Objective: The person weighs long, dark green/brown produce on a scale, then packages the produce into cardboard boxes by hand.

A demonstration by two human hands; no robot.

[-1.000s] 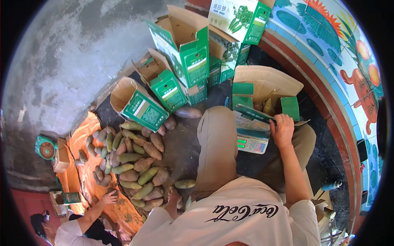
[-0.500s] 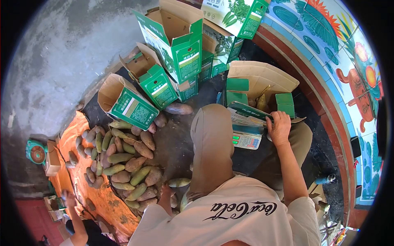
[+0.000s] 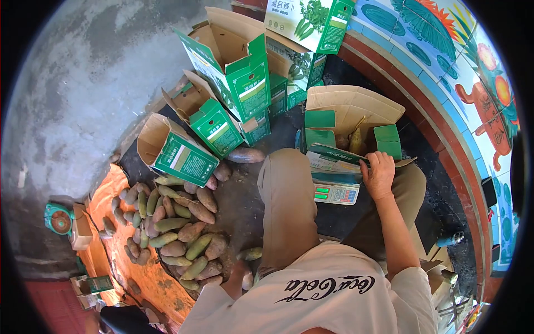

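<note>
My right hand (image 3: 379, 173) grips the top edge of the front flap of an open green and white carton (image 3: 321, 137). Inside the carton, a few long root vegetables (image 3: 356, 142) show, one yellowish green. Beneath the carton is a digital scale (image 3: 335, 193) with lit green displays and a keypad, between my knees. My left hand (image 3: 238, 273) is low beside my left thigh, at the near edge of a pile of green and brownish root vegetables (image 3: 192, 231). It is blurred, and its fingers are hidden. A single green root (image 3: 250, 254) lies just beyond it.
More open cartons (image 3: 185, 158) stand beyond the pile, some stacked. An orange sheet (image 3: 105, 195) lies under part of the pile. A green fan-like device (image 3: 59, 218) stands far left. Part of another person (image 3: 125, 319) shows at bottom left. A red-edged, painted tile wall (image 3: 423, 108) curves along the right.
My left hand has drawn back slightly toward my body, lower in view. My right hand stays on the carton flap. The other person's raised arm has dropped mostly out of view.
</note>
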